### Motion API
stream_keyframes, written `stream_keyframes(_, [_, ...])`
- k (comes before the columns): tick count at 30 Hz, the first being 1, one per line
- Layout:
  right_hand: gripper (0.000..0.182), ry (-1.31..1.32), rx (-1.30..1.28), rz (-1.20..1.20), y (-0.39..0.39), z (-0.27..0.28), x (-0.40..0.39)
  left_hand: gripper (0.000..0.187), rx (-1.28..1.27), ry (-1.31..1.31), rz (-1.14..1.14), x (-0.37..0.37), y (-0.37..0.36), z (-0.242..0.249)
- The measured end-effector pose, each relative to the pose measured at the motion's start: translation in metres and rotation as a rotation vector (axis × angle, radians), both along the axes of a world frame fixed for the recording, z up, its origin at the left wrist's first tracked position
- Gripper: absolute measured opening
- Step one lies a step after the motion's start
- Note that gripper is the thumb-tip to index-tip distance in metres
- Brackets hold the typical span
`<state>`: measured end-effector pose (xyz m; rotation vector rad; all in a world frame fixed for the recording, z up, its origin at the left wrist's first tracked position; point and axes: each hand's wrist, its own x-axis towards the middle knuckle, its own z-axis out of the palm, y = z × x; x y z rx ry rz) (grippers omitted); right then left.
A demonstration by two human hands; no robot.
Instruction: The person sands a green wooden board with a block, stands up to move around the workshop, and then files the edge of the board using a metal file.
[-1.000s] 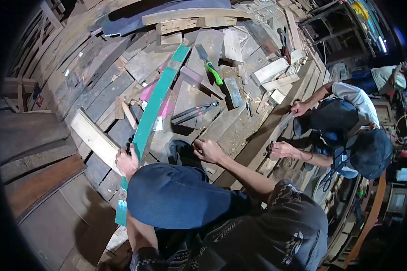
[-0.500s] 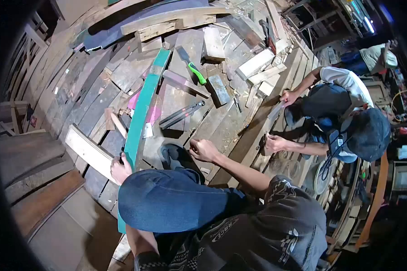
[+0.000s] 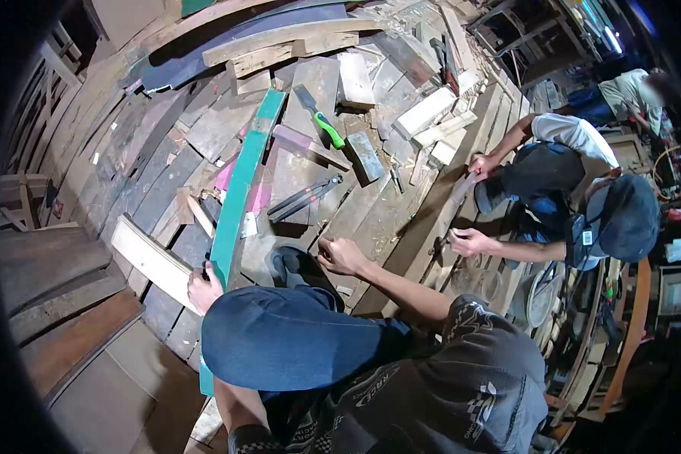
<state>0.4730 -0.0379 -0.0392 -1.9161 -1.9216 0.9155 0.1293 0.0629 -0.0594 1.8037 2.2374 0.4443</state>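
My left hand [image 3: 204, 289] is closed on the edge of a long green-painted wooden plank [image 3: 236, 189], beside my bent knee. The plank slants away from me across the boards, and its near end passes behind the knee. A pale wooden board [image 3: 153, 261] lies beside that hand. My right hand [image 3: 343, 256] hovers near my shoe [image 3: 299, 265], fingers curled; whatever they may hold is hidden. Long-handled pincers [image 3: 306, 198] lie just beyond it. Farther off are a chisel with a green handle [image 3: 327, 129] and a grey rectangular block [image 3: 365, 157].
Wood offcuts [image 3: 425, 112] and shavings are scattered over the plank floor [image 3: 155, 178]. Long beams [image 3: 295, 41] lie at the far side. To the right a co-worker in a dark cap [image 3: 622, 216] crouches, hands on a long piece of wood; another person [image 3: 632, 98] is behind.
The view has shifted slightly. The co-worker's nearer hand has moved a little to the right. My two hands keep nearly the same places, the left still on the green plank.
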Motion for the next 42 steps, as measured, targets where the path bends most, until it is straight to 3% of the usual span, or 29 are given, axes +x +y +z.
stream_keyframes(15, [0.025, -0.023, -0.051, 0.002, 0.002, 0.004, 0.000, 0.051, -0.004, -0.010, 0.015, -0.001, 0.000, 0.002])
stream_keyframes(21, [0.026, -0.159, -0.112, 0.049, -0.050, 0.000, 0.025, 0.053, -0.035, -0.022, 0.007, -0.003, 0.000, -0.001])
stream_keyframes(25, [0.023, -0.241, -0.139, -0.088, -0.092, -0.008, 0.052, 0.054, -0.017, 0.006, 0.049, -0.009, 0.000, -0.032])
stream_keyframes(26, [0.023, -0.301, -0.028, -0.019, -0.102, -0.017, 0.062, 0.056, -0.053, 0.114, 0.026, -0.012, 0.003, -0.037])
stream_keyframes(30, [0.033, -0.510, 0.040, 0.046, -0.130, -0.025, 0.077, 0.059, -0.150, 0.106, 0.079, -0.002, 0.004, -0.010])
stream_keyframes(42, [0.036, -0.412, 0.163, -0.070, -0.143, -0.026, 0.080, 0.057, -0.053, 0.082, 0.018, 0.000, 0.004, -0.014])
